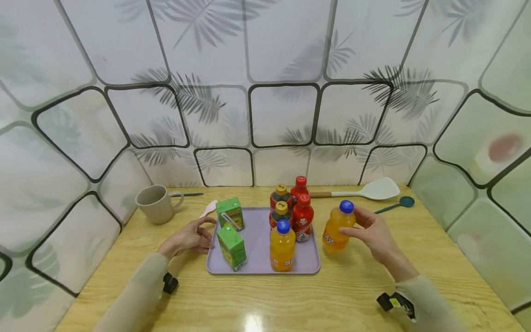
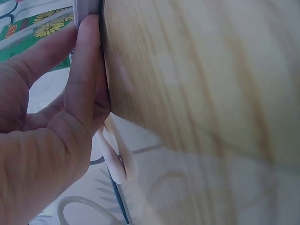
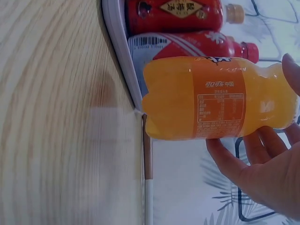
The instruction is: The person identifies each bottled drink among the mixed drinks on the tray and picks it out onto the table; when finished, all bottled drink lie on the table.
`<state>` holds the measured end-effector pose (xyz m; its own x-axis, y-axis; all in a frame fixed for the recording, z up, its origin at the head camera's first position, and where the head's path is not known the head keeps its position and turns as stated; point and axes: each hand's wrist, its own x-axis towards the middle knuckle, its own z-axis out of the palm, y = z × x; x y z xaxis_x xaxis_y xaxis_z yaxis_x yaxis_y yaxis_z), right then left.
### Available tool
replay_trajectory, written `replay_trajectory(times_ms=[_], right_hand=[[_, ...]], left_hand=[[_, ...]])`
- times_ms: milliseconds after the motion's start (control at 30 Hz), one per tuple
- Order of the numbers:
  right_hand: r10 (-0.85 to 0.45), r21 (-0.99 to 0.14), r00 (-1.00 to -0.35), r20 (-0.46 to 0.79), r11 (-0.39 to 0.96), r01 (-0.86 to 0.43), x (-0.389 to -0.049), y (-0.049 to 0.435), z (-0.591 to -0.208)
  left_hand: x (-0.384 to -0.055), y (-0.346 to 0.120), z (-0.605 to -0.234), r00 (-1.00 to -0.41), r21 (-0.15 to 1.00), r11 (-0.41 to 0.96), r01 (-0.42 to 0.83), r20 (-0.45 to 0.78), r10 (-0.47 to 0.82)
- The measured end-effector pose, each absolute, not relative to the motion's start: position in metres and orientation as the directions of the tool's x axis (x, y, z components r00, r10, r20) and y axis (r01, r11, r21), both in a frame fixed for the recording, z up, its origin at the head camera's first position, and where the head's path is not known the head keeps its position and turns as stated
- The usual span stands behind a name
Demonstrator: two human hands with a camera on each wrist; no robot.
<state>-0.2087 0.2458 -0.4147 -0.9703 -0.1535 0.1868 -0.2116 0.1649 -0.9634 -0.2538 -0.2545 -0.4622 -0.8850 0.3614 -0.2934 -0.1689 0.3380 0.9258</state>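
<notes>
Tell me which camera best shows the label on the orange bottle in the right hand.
The right wrist view: the bottle is large there, with much of the label facing the camera. The head view shows the bottle smaller, its label too small to read. The left wrist view doesn't show it.

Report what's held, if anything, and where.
Right grip: a blue-capped, orange plastic bottle, by its upper half. Left grip touches the rectangular lilac tray's rim; hold unclear.
</notes>
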Motion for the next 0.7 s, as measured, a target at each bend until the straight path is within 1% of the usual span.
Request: replay_trajectory(times_ms=[133, 333, 700], right_hand=[[-0.136, -0.959, -0.972, 0.19, 0.188, -0.214, -0.211, 0.253, -0.415], [-0.118, -0.959, -0.975, 0.19, 0.188, -0.21, -0.215, 0.265, -0.416], [-0.062, -0.971, -0.98, 0.191, 0.134, -0.198, -0.214, 0.291, -0.414]], left_hand=[[-0.254, -0.254, -0.461, -0.883, 0.922, 0.341, -0.184, -0.307, 0.354], [-0.254, -0.253, -0.461, -0.884, 0.919, 0.338, -0.201, -0.319, 0.341], [-0.254, -0.253, -0.458, -0.879, 0.915, 0.344, -0.213, -0.333, 0.341]])
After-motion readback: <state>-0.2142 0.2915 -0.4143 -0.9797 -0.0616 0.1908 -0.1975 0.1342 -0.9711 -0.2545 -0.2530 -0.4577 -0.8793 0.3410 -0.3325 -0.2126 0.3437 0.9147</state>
